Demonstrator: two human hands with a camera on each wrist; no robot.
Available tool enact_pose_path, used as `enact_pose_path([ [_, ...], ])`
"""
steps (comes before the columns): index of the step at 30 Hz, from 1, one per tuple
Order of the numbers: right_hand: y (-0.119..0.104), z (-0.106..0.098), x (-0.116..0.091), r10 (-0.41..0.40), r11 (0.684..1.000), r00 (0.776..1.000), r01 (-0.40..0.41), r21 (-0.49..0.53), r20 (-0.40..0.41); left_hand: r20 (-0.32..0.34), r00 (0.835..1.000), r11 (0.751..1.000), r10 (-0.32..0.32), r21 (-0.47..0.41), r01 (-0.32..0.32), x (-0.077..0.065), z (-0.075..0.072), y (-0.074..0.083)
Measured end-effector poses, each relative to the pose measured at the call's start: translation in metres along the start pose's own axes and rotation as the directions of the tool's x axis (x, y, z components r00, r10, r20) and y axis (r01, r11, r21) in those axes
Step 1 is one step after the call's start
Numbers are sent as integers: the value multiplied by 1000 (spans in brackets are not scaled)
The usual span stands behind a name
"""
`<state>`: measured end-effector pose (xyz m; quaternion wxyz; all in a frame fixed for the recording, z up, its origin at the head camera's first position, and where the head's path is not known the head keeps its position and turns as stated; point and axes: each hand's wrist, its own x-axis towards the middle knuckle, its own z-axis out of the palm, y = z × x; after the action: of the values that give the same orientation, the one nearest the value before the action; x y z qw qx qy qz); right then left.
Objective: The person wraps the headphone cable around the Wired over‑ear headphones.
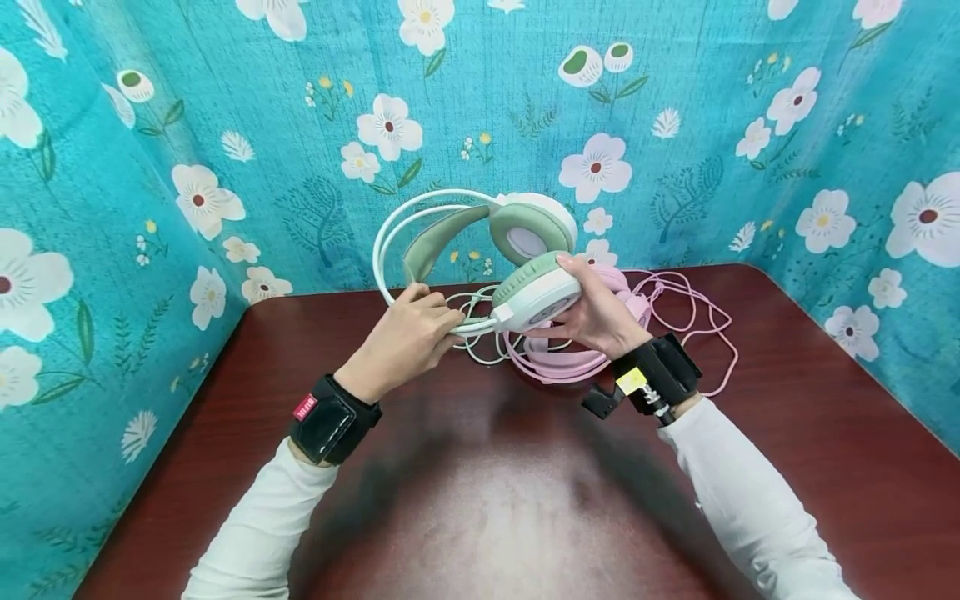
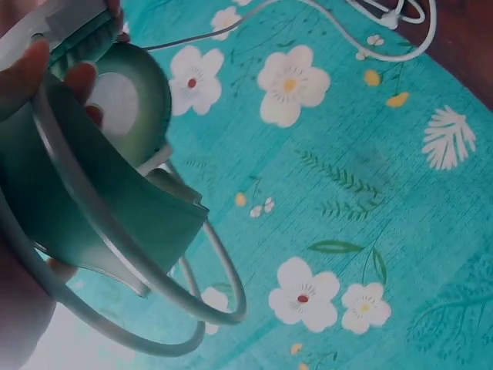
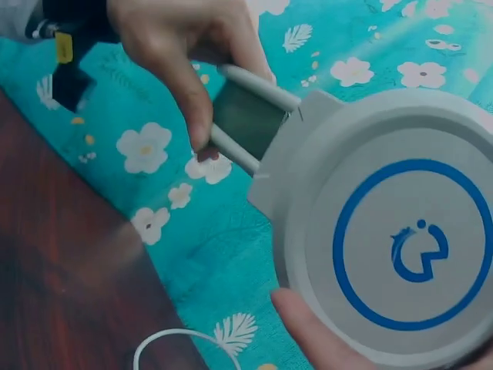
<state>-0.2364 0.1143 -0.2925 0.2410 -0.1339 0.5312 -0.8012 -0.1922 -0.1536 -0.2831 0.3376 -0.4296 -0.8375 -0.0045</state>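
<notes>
A white and green pair of headphones (image 1: 538, 293) is held up over the table, its headband pointing left. My left hand (image 1: 408, 337) grips the headband's two thin white rails near the closer ear cup; the left wrist view shows the green headband pad (image 2: 131, 208) beside those fingers. From the right, my right hand (image 1: 596, 312) holds that ear cup, thumb on the green cushion and other fingers partly hidden behind. In the right wrist view the cup's outer face (image 3: 373, 254) carries a blue ring and logo, with a right fingertip (image 3: 296, 308) at its rim.
Pink headphones (image 1: 562, 367) lie on the dark red table (image 1: 480, 467) behind my right hand, partly hidden. Their pink cable (image 1: 723, 325) loops to the right. A white cable (image 1: 480, 358) is coiled beside them. A blue flowered cloth (image 1: 480, 108) hangs around the table.
</notes>
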Motion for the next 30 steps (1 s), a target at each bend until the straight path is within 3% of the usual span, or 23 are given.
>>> enact_pose_path([
  [3, 7, -2, -6, -31, 999, 998, 30, -23, -52, 62, 998, 1000, -16, 8, 15, 2, 5, 2],
  [7, 14, -1, -12, -51, 997, 994, 45, -66, -93, 130, 991, 996, -19, 87, 7, 1, 10, 3],
  [11, 19, -3, -17, -58, 996, 991, 49, -74, -119, 150, 989, 991, -14, 135, -7, -3, 16, 3],
  [14, 23, -6, -20, -56, 997, 990, 49, -55, -132, 112, 994, 992, 4, 126, -18, -8, 23, 3],
  [19, 30, -13, -24, -60, 993, 995, 51, -104, -81, -34, 998, 995, 62, 77, -59, -21, 35, 4],
  [22, 32, -17, -24, -109, 982, 993, 100, -159, -49, -116, 992, 998, 51, 32, -47, -29, 36, 3],
  [25, 36, -26, -22, -196, 960, 979, 180, -216, -54, -157, 987, 1000, 15, 0, -15, -33, 29, 0],
  [27, 38, -33, -20, -257, 926, 964, 224, -303, -73, -173, 985, 1000, -2, -15, -1, -34, 24, -2],
  [29, 41, -41, -18, -344, 825, 936, 264, -500, -72, -179, 984, 999, -22, -36, 16, -35, 20, -4],
  [30, 42, -43, -16, -390, 749, 918, 267, -606, -77, -182, 983, 999, -33, -45, 25, -36, 18, -5],
])
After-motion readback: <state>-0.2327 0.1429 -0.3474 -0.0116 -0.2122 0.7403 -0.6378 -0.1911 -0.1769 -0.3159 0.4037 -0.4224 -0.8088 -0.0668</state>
